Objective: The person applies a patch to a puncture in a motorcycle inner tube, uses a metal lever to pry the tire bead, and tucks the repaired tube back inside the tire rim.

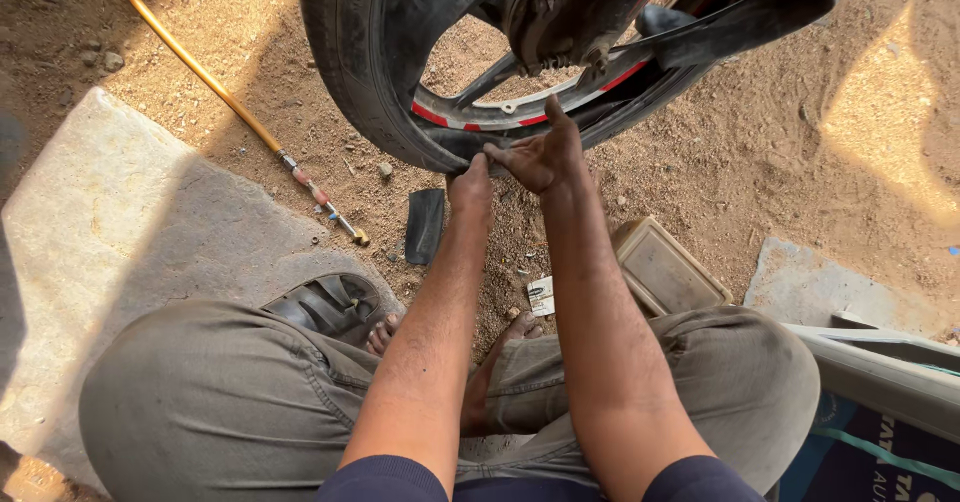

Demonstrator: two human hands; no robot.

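From the head view, I have both hands at the lowest point of the black rubber motorcycle tyre [372, 82] with its red-striped rim, far centre. My left hand [470, 184] pinches the tyre's edge; my right hand [545, 152] presses half-open against it (fingers spread). I judge I'm working the tyre's edge at the rim; next needs firm, even thumb pressure. A yellow air hose [200, 72] lies left.

You have 2 hands on 1 tyre [350, 52]: the left hand [470, 184] and the right hand [545, 157]. On the ground you can count 1 hose [190, 62], 1 rubber patch [425, 225], 1 sandal [325, 307], 1 tray [665, 272], 1 paper scrap [541, 296] and 2 slabs [150, 222].
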